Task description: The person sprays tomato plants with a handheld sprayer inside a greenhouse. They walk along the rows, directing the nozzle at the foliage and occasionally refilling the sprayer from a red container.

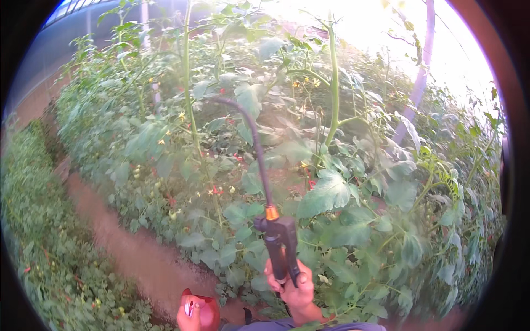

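My right hand (299,285), low in the middle, is closed around the black handle of a sprayer wand (276,248). The wand's dark curved tube (258,153) rises from an orange collar (271,212) and bends left at its tip, among the tomato leaves. At the bottom edge, my left hand (189,311) grips a red object (210,312), perhaps a bag or container, partly cut off by the frame. Something small and white shows between its fingers. Tomato plants (327,194) with yellow flowers, green fruit and red ties stand close in front of the wand.
A bare dirt path (136,252) runs along the left between two plant rows. Another low row (37,231) borders it. Thick stems (333,82) rise before me, and a pale slanted post (416,91) stands at right. Haze or glare veils the upper part.
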Action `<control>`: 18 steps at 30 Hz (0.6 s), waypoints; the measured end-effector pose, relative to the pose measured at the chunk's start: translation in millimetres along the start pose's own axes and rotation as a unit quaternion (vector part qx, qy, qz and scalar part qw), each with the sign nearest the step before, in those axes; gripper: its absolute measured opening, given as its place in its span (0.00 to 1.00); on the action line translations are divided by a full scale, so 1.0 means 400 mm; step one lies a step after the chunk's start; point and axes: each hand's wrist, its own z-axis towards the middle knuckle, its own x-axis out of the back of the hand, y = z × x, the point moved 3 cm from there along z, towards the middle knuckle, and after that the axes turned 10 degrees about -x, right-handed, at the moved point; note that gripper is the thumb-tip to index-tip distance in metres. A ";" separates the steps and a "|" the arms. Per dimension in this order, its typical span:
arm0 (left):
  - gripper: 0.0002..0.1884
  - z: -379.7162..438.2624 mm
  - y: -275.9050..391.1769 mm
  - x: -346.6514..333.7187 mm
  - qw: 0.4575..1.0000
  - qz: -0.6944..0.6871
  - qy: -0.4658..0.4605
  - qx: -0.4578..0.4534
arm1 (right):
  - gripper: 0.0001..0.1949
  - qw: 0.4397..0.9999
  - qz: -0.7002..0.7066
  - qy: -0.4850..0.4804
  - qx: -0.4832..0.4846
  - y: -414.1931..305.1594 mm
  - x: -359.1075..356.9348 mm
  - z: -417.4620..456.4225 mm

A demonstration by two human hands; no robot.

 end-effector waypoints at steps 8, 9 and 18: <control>0.21 0.276 0.002 -0.070 0.973 -0.154 -0.174 -0.008 | 0.38 0.857 -0.243 0.288 0.352 -0.289 -0.131 0.049; 0.22 0.307 0.003 -0.081 0.971 -0.129 -0.200 -0.033 | 0.34 0.825 -0.285 0.307 0.380 -0.338 -0.148 0.058; 0.22 0.462 -0.030 -0.103 0.942 -0.106 -0.296 -0.122 | 0.23 0.847 -0.243 0.371 0.294 -0.467 -0.144 0.188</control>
